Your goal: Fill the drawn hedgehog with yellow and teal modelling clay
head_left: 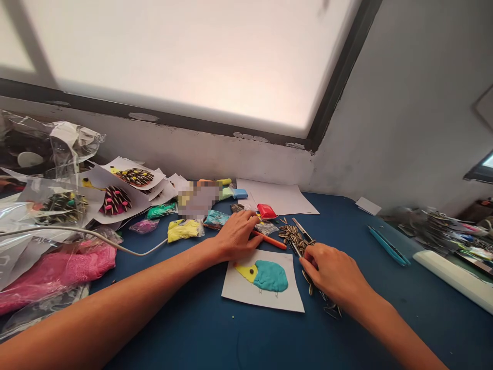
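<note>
A white card [265,304] lies on the blue table, bearing a hedgehog shape with a yellow clay head [245,271] and a teal clay body [271,276]; short legs are drawn below. My left hand [238,234] rests open at the card's top edge, fingers loosely spread beside an orange pen-like stick [274,242]. To the card's right, my right hand [331,270] is closed, fingertips down among striped sunflower seeds [291,236]. Whatever its fingers pinch is hidden. A thin metal tool [301,227] lies partly under the seeds.
Clay packets, yellow [183,229], green [160,210] and red [266,211], lie behind my left arm. Finished seed hedgehogs on paper [115,198] and a bag of pink clay [61,270] fill the left. White sheets [275,195] lie behind; teal tweezers [389,246] are on the right.
</note>
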Available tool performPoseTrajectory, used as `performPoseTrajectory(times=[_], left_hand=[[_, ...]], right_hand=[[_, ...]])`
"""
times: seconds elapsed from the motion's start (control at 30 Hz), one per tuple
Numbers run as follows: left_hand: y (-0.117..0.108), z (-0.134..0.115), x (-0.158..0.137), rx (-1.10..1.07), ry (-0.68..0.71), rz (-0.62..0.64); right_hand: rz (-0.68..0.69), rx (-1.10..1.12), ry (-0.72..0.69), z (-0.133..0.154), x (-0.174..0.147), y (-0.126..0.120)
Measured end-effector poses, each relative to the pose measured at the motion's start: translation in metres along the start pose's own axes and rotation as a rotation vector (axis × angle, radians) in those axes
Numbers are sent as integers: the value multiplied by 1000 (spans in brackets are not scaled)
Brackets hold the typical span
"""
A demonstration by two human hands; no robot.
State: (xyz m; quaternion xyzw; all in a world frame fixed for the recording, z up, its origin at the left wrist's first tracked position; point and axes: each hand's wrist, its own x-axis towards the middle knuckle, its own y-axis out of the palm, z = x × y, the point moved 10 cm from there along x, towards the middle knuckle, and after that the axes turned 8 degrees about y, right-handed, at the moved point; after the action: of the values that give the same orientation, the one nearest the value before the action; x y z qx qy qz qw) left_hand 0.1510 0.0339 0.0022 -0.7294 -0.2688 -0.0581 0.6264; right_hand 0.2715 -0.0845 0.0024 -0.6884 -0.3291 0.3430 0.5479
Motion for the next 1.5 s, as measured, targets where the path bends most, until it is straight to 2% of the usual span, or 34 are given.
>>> performPoseTrajectory(times=[0.1, 0.2, 0.4, 0.5, 0.6, 0.7, 0.87, 0.97, 1.07, 1.17, 1.3, 1.4, 1.5], left_hand=[[-4, -14, 3, -63, 103, -29], [2, -23, 5, -54, 168, 16], [9, -6, 6, 21, 102, 76], [5, 1, 6, 39, 59, 59], [-1, -1, 6, 33, 49, 28], [-1, -14, 6, -13, 87, 47], [7, -36, 2, -102, 164, 120], [11, -37, 0, -181, 141, 156], [16, -34, 0, -270, 115, 212], [21, -36, 0, -311, 122, 273], [24, -45, -1, -365, 144, 338], [25, -49, -3, -409, 144, 384], [25, -50, -3, -428, 142, 396]], right_hand=[[6, 8, 20, 3, 0, 0], [1, 20, 56, -1, 0, -8], [13, -20, 204, -44, -3, -21], [68, -79, 278, -66, -5, -12], [133, -111, 294, -72, -5, 1], [159, -112, 276, -71, -1, 7], [122, -22, 202, -74, -7, 3], [168, 83, 61, -65, -22, 12], [184, 167, 2, -55, -29, 20], [202, 241, -20, -39, -23, 22], [172, 294, -30, -19, -6, 8], [111, 310, -40, -18, -5, -6], [237, 334, -95, -24, -23, 6]])
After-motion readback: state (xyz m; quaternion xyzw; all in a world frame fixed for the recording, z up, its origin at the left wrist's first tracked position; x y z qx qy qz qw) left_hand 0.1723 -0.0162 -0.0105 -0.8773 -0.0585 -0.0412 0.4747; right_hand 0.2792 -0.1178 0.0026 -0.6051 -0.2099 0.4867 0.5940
